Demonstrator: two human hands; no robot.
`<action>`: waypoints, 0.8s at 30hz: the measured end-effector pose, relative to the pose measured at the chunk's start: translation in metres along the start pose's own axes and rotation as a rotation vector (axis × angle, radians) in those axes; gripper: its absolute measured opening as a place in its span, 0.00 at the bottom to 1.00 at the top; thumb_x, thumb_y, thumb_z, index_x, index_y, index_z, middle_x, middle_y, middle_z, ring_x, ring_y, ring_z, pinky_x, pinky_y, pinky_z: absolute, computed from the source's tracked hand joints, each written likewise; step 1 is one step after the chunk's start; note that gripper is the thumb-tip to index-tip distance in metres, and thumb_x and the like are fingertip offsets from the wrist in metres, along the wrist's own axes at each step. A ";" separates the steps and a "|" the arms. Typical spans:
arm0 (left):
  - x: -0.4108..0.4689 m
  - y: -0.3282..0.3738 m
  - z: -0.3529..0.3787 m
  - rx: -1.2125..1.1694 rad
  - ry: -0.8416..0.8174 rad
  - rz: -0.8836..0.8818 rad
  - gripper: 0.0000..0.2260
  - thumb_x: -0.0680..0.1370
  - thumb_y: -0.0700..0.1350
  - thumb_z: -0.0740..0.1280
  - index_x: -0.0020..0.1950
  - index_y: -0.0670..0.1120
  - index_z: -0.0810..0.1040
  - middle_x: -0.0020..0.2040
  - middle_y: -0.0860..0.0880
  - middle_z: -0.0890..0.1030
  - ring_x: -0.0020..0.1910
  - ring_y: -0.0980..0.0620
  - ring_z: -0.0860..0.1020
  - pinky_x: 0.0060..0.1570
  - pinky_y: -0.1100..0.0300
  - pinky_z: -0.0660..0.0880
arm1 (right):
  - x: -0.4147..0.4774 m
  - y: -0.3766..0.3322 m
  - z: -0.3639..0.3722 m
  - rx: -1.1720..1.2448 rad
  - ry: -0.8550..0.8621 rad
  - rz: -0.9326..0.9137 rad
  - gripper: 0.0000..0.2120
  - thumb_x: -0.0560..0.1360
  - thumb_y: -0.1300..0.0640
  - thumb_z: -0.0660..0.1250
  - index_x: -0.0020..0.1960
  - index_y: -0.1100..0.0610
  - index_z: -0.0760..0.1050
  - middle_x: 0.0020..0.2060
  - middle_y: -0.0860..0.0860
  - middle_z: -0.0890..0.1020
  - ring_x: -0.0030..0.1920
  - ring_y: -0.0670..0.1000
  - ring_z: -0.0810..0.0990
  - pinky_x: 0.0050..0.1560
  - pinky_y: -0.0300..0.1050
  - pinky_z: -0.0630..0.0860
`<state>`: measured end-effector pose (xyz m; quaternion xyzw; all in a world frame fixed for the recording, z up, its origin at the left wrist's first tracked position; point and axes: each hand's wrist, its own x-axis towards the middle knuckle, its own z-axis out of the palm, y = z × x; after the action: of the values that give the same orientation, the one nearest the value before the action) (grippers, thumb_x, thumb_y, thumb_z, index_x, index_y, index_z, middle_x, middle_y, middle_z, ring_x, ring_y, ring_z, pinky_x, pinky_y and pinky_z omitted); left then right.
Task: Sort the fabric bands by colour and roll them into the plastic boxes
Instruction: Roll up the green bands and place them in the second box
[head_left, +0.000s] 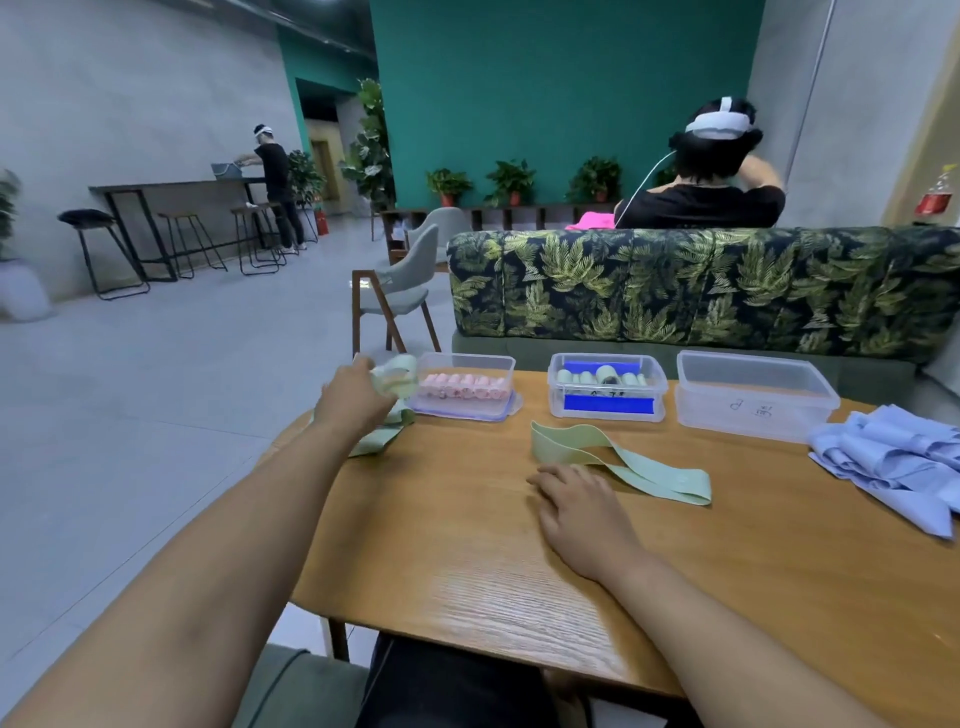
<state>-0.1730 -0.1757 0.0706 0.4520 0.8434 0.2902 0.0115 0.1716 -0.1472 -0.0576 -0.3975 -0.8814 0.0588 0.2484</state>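
My left hand (349, 397) grips a bunch of pale green bands (395, 378) at the table's far left corner, and more green fabric (375, 439) lies under it. My right hand (582, 506) rests flat on the table, fingers touching a loose green band (623, 457) spread out in a loop. Three clear plastic boxes stand in a row at the back: the left box (465, 387) holds rolled pink bands, the middle box (607, 387) holds rolled green bands, the right box (753, 395) holds nothing. A pile of blue bands (893, 457) lies at the right.
The wooden table (467, 545) has a rounded left edge. A leaf-print sofa (701, 286) backs onto the far side, with a person seated behind it. A grey chair (400, 291) stands to the left. Another person works at a distant counter.
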 end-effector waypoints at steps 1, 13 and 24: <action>-0.005 -0.007 0.003 0.005 -0.071 -0.029 0.28 0.75 0.53 0.74 0.73 0.51 0.72 0.66 0.43 0.79 0.63 0.38 0.78 0.59 0.48 0.77 | -0.001 0.003 -0.001 0.013 0.014 0.031 0.17 0.84 0.49 0.61 0.71 0.44 0.77 0.69 0.42 0.76 0.70 0.49 0.72 0.71 0.51 0.68; -0.051 -0.002 0.052 0.248 -0.093 0.175 0.22 0.80 0.51 0.66 0.73 0.50 0.73 0.71 0.46 0.74 0.71 0.42 0.71 0.66 0.44 0.72 | -0.006 0.002 -0.011 0.028 0.063 0.080 0.15 0.82 0.53 0.64 0.67 0.45 0.78 0.63 0.39 0.77 0.66 0.46 0.73 0.67 0.47 0.70; -0.087 0.111 0.110 -0.033 -0.361 0.433 0.34 0.79 0.45 0.66 0.84 0.56 0.60 0.80 0.51 0.70 0.73 0.46 0.75 0.69 0.51 0.73 | -0.038 0.111 -0.066 0.018 0.138 0.525 0.31 0.72 0.60 0.67 0.75 0.49 0.72 0.71 0.48 0.75 0.71 0.56 0.71 0.69 0.55 0.71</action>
<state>-0.0069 -0.1432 0.0138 0.6656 0.7068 0.2145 0.1069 0.2990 -0.1061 -0.0485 -0.6134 -0.7285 0.1019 0.2875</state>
